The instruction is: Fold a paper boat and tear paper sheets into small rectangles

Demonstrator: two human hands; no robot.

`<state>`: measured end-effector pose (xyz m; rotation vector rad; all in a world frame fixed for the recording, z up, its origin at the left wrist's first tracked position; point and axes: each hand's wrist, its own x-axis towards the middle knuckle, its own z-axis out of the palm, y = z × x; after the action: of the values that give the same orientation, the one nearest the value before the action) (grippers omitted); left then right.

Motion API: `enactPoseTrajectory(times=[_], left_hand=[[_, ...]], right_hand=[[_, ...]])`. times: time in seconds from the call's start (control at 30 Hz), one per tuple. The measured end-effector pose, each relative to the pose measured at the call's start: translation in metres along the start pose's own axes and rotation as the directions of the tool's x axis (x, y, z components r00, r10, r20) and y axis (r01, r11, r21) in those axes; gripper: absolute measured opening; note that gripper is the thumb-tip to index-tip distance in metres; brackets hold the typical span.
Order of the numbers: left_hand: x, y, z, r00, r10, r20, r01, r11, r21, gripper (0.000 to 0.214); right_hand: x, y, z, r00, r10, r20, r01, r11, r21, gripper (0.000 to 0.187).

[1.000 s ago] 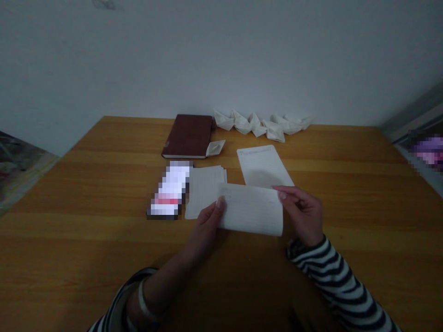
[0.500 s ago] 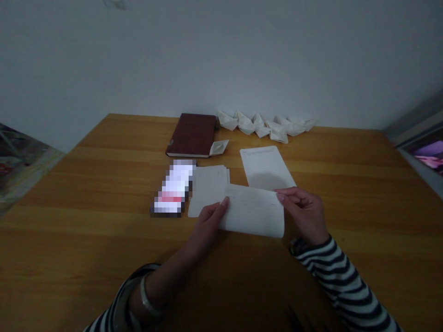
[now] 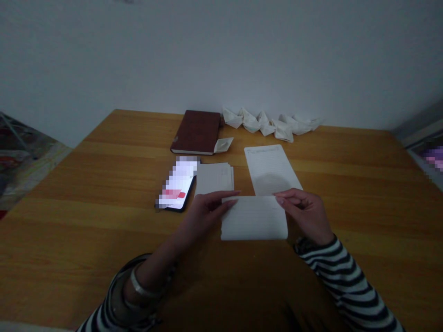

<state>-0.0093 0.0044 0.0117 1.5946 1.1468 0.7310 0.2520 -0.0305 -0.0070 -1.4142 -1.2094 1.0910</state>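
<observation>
The left hand's fingers [image 3: 226,199] lie flat and extended along the top edge of a folded sheet [image 3: 254,219] of pale lined paper, and the right hand's fingertips [image 3: 281,200] press on its upper right corner. Both hands appear to be grasping the sheet lightly, not clenched, though the thumbs are out of sight and the firmness of the grip cannot be told.

The sheet is held low and level in front of the person, just above or resting on a wooden table [image 3: 363,210]; which of these is hard to tell. It looks light, thin and soft, likely to bend or crease easily, and is best held by its edges.

The left hand [image 3: 206,216] and right hand [image 3: 304,214] sit on either side of it. A pale bangle [image 3: 140,286] circles the left wrist, and striped sleeves cover both forearms.

Beyond the hands lie a single lined page [image 3: 272,168] and a small stack of paper [image 3: 214,179]. A phone [image 3: 178,184] lies beside the stack, its screen lit and blurred. Farther off are a dark red notebook [image 3: 195,132], a small paper boat [image 3: 223,145], and a row of paper boats [image 3: 270,124] near the wall.
</observation>
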Motion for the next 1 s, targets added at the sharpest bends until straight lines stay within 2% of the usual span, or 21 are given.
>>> enactPoseTrajectory(times=[0.1,0.43,0.67,0.83,1.0], left_hand=[[0.002,-0.002,-0.003,1.0,0.0,0.019,-0.001,0.999,0.051,0.028],[0.001,0.001,-0.008,0.993,-0.018,0.119,0.009,0.997,0.078,0.024],[-0.001,0.003,-0.015,0.977,0.034,0.209,-0.062,0.989,0.132,0.03],[0.0,-0.001,-0.017,0.964,-0.006,0.267,-0.053,0.976,0.211,0.036],[0.001,0.0,-0.015,0.958,-0.005,0.287,-0.048,0.983,0.177,0.028]], right_hand=[[0.0,0.0,0.001,1.0,0.009,0.003,-0.009,1.0,0.008,0.014],[-0.001,-0.005,0.006,1.0,0.018,0.011,-0.018,1.0,0.024,0.017],[-0.001,-0.003,0.005,0.998,0.046,0.044,-0.047,0.998,0.033,0.016],[-0.001,-0.003,0.005,0.997,0.029,0.067,-0.031,0.999,0.022,0.018],[0.0,-0.003,0.006,0.997,0.015,0.075,-0.016,1.0,0.019,0.02]])
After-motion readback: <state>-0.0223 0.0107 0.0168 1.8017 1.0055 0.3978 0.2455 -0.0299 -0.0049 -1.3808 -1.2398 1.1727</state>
